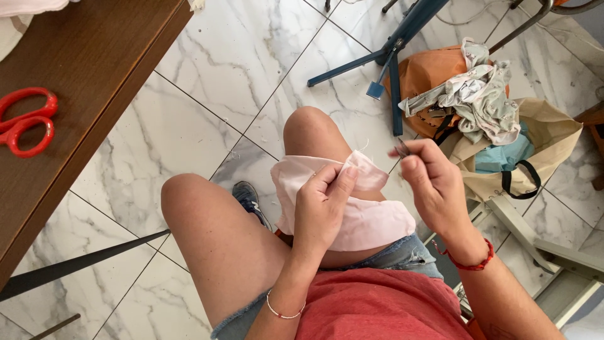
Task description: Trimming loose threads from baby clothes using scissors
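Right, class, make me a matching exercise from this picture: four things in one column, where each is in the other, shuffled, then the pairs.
1. scissors
2. pink cloth
3. small tool
4. beige bag

A. on the floor
B. in the right hand
C. on the wooden table
D. pinched by the left hand, over the lap

Pairs: 1-C, 2-D, 3-B, 4-A

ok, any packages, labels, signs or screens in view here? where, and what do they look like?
No labels, signs or screens in view.
Beige cloth tote bag with black handles: floor, right of the right hand; slumped open, teal fabric inside.
Orange bag: floor behind it, under crumpled pale printed cloth.
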